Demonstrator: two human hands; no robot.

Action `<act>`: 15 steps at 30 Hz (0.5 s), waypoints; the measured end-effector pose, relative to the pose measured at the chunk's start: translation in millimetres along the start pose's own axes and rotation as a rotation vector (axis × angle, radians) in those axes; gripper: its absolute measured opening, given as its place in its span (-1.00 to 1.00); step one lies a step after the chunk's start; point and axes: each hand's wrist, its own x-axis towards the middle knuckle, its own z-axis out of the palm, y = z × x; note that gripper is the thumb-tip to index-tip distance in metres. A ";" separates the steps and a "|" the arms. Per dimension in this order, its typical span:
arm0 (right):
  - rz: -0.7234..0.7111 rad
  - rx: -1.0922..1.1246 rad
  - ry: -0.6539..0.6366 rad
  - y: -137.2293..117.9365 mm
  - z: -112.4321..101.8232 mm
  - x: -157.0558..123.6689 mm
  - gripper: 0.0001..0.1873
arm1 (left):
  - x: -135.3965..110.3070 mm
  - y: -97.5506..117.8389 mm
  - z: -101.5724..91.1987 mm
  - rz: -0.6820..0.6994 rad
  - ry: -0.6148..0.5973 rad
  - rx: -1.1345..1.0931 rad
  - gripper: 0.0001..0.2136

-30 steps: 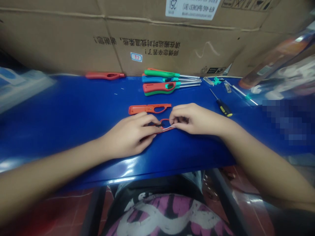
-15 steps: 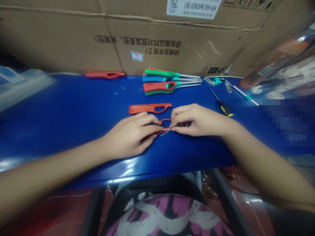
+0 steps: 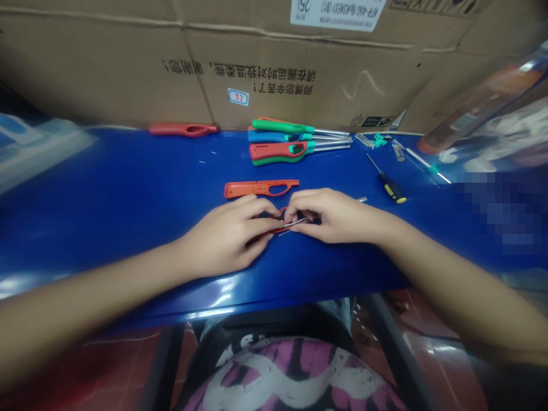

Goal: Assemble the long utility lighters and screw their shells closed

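Note:
My left hand (image 3: 231, 234) is closed on an orange lighter shell half (image 3: 281, 230), and its fingers hide most of the piece. From the right, my right hand (image 3: 327, 214) pinches a thin pale wire or tube (image 3: 300, 221) over that shell; its exact kind is unclear. A short metal tube end (image 3: 363, 200) shows just beyond my right hand. Behind the hands lies another orange lighter shell half (image 3: 244, 189) with an oval opening, its inside facing up.
Several long-necked lighters (image 3: 278, 151) lie stacked near the cardboard box (image 3: 128, 68). A red lighter body (image 3: 182, 130) rests at left. To the right are a black-and-yellow screwdriver (image 3: 391, 188), small green parts (image 3: 378, 140), a metal rod (image 3: 417, 157) and plastic bags (image 3: 492, 137).
My right hand has shifted slightly left and toward me, its fingers now closer to my left fingertips. The metal tube end has come into sight behind it. My left hand has stayed put.

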 end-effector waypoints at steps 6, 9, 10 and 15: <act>-0.017 0.042 -0.010 2.2 -1.1 0.5 -0.81 | -0.5 0.5 0.9 -0.005 0.004 -0.014 -0.73; -0.039 0.069 -0.025 2.0 -1.8 0.2 -0.78 | -0.4 0.7 0.3 -0.011 -0.008 -0.019 -0.74; -0.047 0.072 -0.029 1.6 -1.9 0.1 -0.79 | -0.3 0.6 0.1 -0.011 -0.010 -0.018 -0.75; -0.022 0.073 0.024 -0.5 -1.0 0.4 -0.83 | 0.0 0.2 -0.1 -0.002 0.000 -0.016 -0.73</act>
